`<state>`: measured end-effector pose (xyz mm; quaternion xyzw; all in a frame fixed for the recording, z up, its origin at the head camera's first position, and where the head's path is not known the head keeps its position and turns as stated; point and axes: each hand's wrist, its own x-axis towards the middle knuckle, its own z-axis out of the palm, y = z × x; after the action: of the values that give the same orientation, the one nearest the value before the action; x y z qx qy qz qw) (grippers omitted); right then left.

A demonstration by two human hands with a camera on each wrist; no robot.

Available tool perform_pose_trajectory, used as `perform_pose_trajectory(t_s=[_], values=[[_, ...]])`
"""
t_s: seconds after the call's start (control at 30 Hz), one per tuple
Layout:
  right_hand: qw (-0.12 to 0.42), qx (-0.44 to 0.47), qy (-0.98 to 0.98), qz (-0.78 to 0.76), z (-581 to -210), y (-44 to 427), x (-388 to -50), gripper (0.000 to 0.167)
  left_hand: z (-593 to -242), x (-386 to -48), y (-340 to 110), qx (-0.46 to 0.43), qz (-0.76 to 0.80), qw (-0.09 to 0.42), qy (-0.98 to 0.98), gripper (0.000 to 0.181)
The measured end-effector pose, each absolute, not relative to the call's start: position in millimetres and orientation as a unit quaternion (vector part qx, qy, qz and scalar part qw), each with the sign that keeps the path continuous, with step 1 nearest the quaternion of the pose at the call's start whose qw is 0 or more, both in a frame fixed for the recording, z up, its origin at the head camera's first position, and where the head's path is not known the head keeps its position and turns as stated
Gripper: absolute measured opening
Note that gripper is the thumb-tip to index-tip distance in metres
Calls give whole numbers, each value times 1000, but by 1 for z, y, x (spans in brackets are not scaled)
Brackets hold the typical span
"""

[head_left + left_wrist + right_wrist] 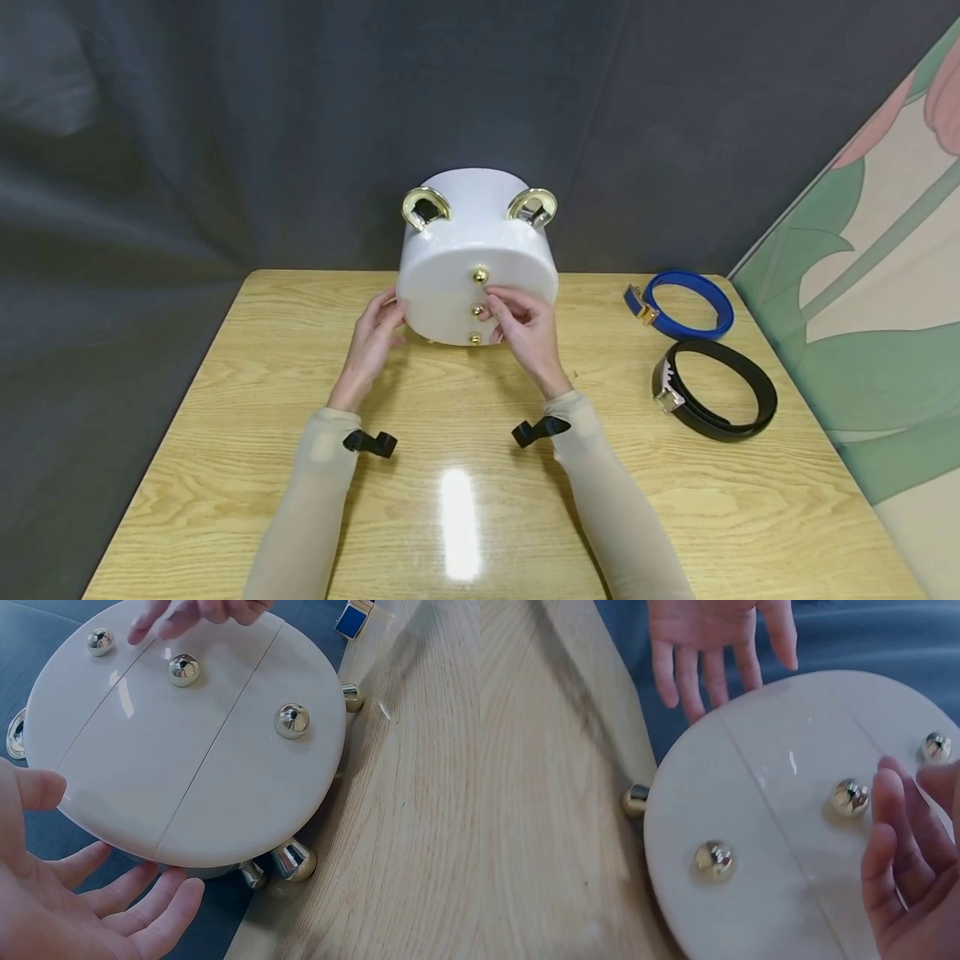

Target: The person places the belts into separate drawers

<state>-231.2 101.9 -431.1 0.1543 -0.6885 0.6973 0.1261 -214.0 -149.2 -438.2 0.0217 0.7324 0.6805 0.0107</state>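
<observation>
A white oval small chest of drawers (438, 296) stands at the table's back edge, seams dividing its front into drawers. Down the front run a top knob (480, 275), a middle knob (477, 311) and a bottom knob (475, 339), all round and gold. My left hand (371, 333) is at the chest's left side, fingers spread and only slightly bent along its rim. In front of the face, my right hand (532, 329) has its fingers loosely bent beside the top and middle knobs. The right wrist view shows no knob between those fingers.
Gold ring-shaped ears, a left one (410, 201) and a right one (552, 202), stick out from the chest's top. Gold feet, one a rounded foot (295, 859), are underneath. To the right lie a coiled blue belt (724, 308) and a coiled black belt (763, 387). A dark curtain (300, 125) hangs behind.
</observation>
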Motion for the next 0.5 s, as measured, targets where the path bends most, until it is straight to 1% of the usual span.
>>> perform_pose_trajectory(t_s=[0.17,0.33,0.5], values=[[76,165,-714,676,-440,107,-235,24,-438,-215,-148,16,684,11,729,59],[59,173,-731,657,-449,110,-240,24,-438,-216,-147,12,684,16,729,61],[47,187,-723,664,-455,108,-241,29,-438,-216,-147,10,683,14,730,62]])
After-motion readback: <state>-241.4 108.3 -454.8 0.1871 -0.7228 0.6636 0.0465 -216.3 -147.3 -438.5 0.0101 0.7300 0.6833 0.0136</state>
